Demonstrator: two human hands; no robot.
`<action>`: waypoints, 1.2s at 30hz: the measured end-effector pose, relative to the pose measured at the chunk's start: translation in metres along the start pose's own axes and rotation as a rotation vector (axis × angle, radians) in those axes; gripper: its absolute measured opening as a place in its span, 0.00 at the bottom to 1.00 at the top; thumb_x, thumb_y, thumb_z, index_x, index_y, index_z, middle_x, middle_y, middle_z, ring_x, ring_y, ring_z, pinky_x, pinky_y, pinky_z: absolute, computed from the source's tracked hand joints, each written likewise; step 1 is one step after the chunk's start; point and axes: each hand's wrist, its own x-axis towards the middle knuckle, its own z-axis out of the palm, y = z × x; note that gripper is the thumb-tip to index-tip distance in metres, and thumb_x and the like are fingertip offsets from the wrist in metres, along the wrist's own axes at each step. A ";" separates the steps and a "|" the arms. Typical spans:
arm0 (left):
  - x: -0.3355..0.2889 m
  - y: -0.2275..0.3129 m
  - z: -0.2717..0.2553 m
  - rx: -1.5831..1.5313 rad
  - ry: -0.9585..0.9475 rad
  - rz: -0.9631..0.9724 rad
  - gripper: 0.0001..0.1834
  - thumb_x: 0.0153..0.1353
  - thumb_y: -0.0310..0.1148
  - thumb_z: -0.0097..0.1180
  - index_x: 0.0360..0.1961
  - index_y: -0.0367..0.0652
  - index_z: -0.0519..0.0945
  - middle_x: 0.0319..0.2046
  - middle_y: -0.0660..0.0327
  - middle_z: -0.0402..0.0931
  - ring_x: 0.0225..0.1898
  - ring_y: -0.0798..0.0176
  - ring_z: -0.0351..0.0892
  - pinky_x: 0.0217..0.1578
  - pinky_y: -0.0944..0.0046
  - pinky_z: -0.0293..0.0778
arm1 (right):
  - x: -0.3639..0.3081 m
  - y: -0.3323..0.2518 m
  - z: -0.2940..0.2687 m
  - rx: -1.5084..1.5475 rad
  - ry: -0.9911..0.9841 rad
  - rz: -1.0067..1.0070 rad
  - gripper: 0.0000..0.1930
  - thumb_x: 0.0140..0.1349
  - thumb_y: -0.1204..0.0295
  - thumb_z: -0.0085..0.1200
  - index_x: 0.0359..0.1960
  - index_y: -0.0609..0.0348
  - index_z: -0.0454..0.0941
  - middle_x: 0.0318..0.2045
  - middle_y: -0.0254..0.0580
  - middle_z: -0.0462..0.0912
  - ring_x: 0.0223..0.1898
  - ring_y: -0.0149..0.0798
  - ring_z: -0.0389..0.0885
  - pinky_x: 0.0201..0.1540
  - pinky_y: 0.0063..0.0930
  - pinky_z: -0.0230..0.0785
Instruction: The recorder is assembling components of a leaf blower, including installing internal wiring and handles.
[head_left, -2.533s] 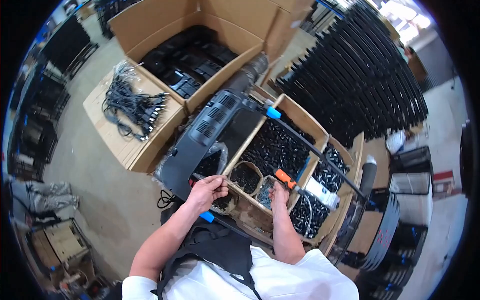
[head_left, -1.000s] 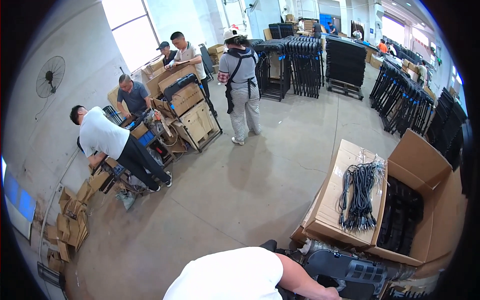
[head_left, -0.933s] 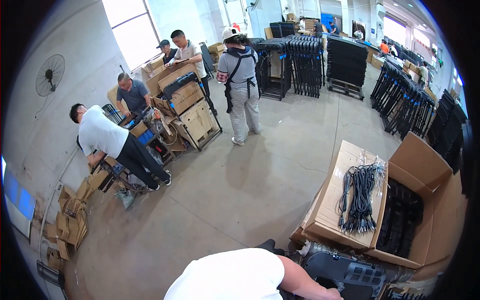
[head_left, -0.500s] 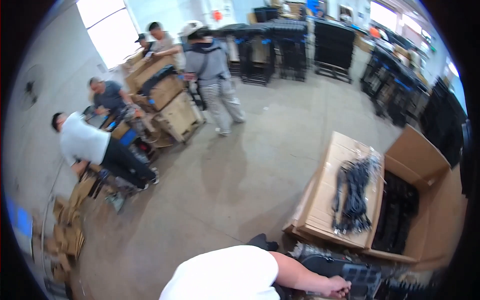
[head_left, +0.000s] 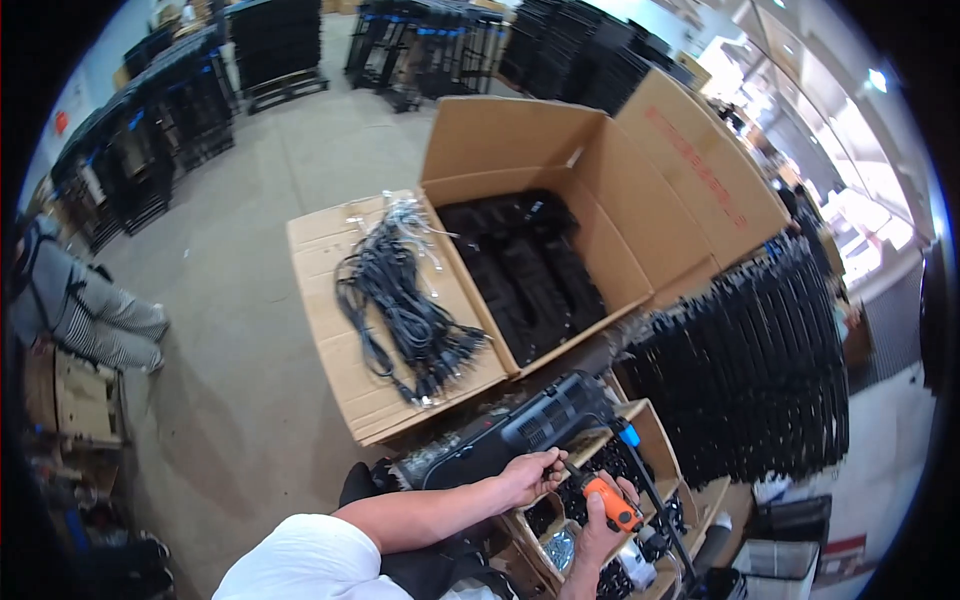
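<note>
An orange-and-black power screwdriver (head_left: pixel 612 508) is in my right hand (head_left: pixel 598 535), its fingers wrapped round the body and its dark tip pointing up and left. Close to that tip, my left hand (head_left: pixel 535 476) is closed in a pinch. Whatever sits between those fingertips is too small to make out. Just beyond my left hand lies a long black plastic housing (head_left: pixel 480 445) with vent-like panels. Below both hands is a cardboard tray (head_left: pixel 650 425) divided into compartments, with many small dark parts and some shiny silver ones (head_left: pixel 560 548).
A large open carton (head_left: pixel 690 190) holding black parts stands beyond the housing. On its left flap (head_left: pixel 325 330) lies a bundle of black cables (head_left: pixel 400 315). Stacked black frames (head_left: pixel 750 370) rise at the right. A person (head_left: pixel 85 290) stands at the far left.
My view has swung right and down, so the carton now sits mid-picture. The screwdriver and my right hand have come into sight. My left hand remains by the housing, fingers still closed.
</note>
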 end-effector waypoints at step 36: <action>-0.023 0.046 -0.007 0.378 0.122 -0.033 0.14 0.80 0.35 0.50 0.55 0.37 0.81 0.40 0.63 0.85 0.31 0.72 0.79 0.31 0.70 0.78 | 0.154 0.051 0.081 -0.011 -0.085 0.049 0.26 0.63 0.84 0.65 0.63 0.65 0.71 0.56 0.58 0.82 0.59 0.44 0.82 0.67 0.38 0.73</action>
